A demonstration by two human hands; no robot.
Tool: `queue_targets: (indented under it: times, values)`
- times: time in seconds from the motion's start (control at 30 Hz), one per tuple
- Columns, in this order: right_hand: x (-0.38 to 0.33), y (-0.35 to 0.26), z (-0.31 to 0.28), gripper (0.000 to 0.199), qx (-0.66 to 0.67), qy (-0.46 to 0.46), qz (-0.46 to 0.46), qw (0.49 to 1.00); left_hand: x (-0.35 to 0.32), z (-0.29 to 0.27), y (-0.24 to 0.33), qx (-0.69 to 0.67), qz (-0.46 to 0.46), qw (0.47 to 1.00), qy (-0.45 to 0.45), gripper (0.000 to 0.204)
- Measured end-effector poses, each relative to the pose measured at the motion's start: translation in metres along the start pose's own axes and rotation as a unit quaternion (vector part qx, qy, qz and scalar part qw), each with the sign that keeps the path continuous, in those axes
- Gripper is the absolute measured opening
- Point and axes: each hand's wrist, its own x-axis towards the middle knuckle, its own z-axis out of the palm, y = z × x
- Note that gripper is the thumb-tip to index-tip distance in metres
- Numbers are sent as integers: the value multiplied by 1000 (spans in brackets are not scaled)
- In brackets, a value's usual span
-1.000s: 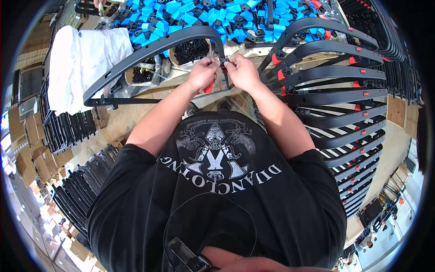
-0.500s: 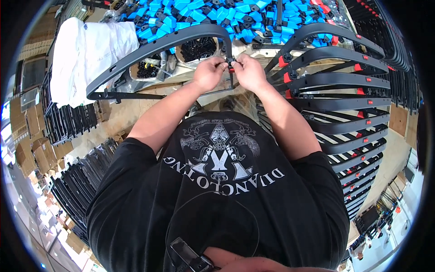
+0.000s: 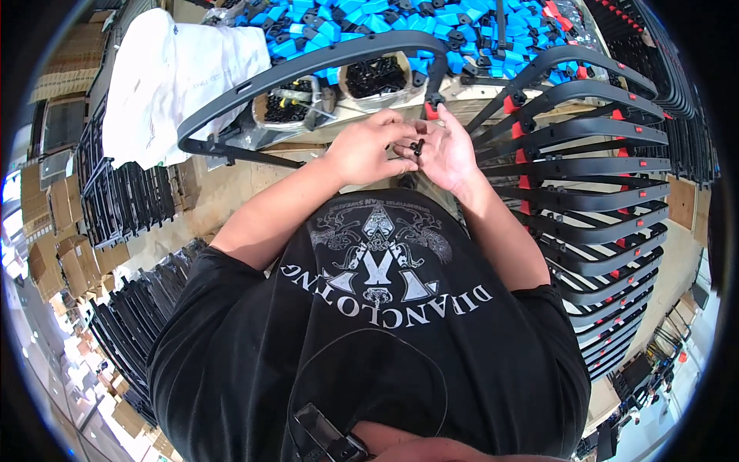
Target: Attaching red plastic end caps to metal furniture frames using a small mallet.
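My right hand (image 3: 445, 160) is turned palm up with several small black screw-like parts (image 3: 416, 146) lying on it. Over that palm reaches my left hand (image 3: 362, 150), its thumb and fingers apart beside the small parts; nothing shows between them. Just beyond both hands lies a black curved frame (image 3: 308, 61), its corner bending down to a red clip (image 3: 433, 110) near my right fingertips. Part of the frame's near side is hidden behind my left hand and forearm.
Two boxes of small black parts (image 3: 377, 77) stand behind my hands. Blue plastic pieces (image 3: 369, 19) are heaped at the back. Similar black frames (image 3: 593, 165) with red clips are stacked at right. A white bag (image 3: 177, 85) lies at left.
Both hands have left the frame's corner and come nearer me. My right hand has turned palm up, showing small black parts. The frame and surroundings appear shifted right in view.
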Motion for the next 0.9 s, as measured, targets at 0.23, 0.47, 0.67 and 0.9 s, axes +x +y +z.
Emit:
queue_targets:
  times: [0.23, 0.47, 0.67, 0.9]
  values:
    - [39, 104, 80, 66, -54, -99, 6, 994, -91, -66, -41, 71, -24, 996, -50, 29]
    - [93, 208, 113, 42, -205, -42, 10, 978, -198, -108, -96, -182, -121, 970, 104, 25]
    - [121, 276, 157, 36, -444, -207, -16, 871, -244, -120, -136, -542, -275, 756, 245, 31]
    - [174, 309, 139, 28, -544, -116, 15, 831, -288, -132, -178, -410, -314, 791, 328, 27]
